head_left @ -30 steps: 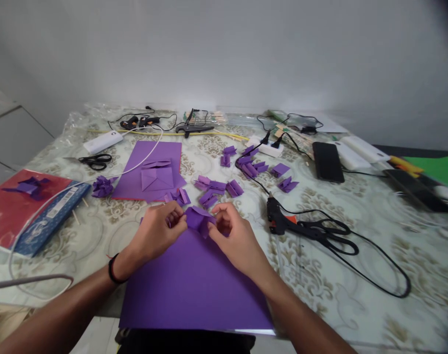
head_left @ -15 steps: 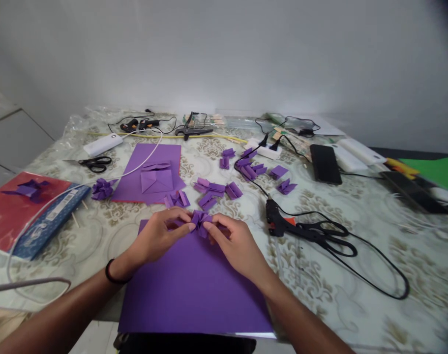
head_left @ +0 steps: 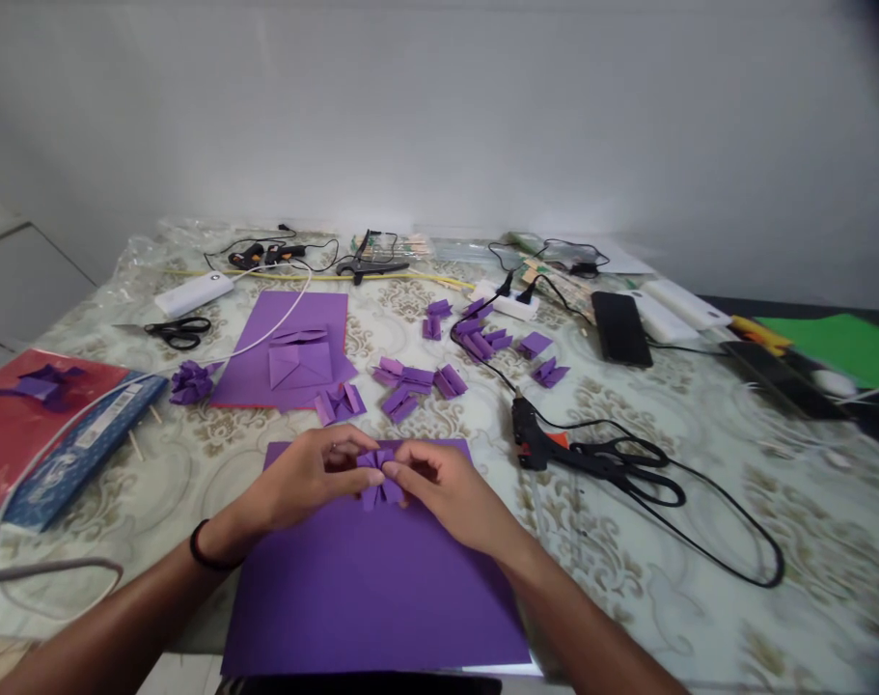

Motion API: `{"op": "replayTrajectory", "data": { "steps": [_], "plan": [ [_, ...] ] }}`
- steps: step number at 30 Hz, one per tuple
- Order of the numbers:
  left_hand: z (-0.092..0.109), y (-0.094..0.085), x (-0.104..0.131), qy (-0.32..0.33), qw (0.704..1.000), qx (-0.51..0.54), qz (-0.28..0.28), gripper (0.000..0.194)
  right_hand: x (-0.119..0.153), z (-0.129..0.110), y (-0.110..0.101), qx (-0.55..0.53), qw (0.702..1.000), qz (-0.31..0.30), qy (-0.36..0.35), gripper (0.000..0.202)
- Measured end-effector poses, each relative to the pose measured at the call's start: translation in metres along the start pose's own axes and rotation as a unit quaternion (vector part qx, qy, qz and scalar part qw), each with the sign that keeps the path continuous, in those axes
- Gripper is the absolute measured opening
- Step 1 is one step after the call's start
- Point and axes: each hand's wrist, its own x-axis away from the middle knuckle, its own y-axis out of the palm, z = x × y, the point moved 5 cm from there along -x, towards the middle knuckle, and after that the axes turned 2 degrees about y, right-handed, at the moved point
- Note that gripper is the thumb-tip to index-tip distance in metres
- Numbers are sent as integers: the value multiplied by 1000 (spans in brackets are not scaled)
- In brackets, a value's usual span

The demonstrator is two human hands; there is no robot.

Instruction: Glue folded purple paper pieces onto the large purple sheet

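Note:
A small folded purple paper piece (head_left: 379,490) with several pleats is held between both hands above a large purple sheet (head_left: 377,589). My left hand (head_left: 313,478) pinches its left side, with the thumb on the front. From the right, my right hand (head_left: 443,487) grips it, its thumb close to the left thumb. Some fingertips are hidden behind the paper. Beyond the hands lie several folded purple pieces (head_left: 415,379). Another purple sheet (head_left: 247,372), further left, bears a folded purple envelope shape (head_left: 300,362).
A black glue gun (head_left: 530,434) and black-handled scissors (head_left: 619,463) lie right of my hands. Other scissors (head_left: 178,332), a crumpled purple piece (head_left: 191,382) and a red packet (head_left: 55,425) are left. A phone (head_left: 621,328) and white power strip (head_left: 507,300) stand further back.
Both hands and the held paper have shifted slightly down and left in view, and the thumbs are closer together. The table items also appear a little further left.

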Motion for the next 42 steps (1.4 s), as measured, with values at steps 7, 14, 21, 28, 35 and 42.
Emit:
{"op": "replayTrajectory", "data": {
  "steps": [7, 14, 21, 28, 35, 42],
  "plan": [
    [1, -4, 1, -8, 999, -52, 14, 20, 1, -2, 5, 26, 1000, 0, -17, 32],
    [1, -6, 2, 7, 996, -78, 34, 21, 1, -2, 4, 26, 999, 8, -19, 30],
    [2, -6, 3, 20, 996, -91, -8, 24, 3, -6, 6, 68, 996, 1, -50, 29],
    [8, -8, 2, 47, 997, -54, 41, 23, 3, -5, 5, 75, 997, 13, -31, 32],
    [4, -4, 3, -1, 1000, -15, -26, 19, 4, -7, 4, 77, 996, 20, -33, 32],
    [8, 0, 5, -5, 998, -21, -55, 24, 5, -18, 0, 101, 990, 16, -96, 29]
  ]
}}
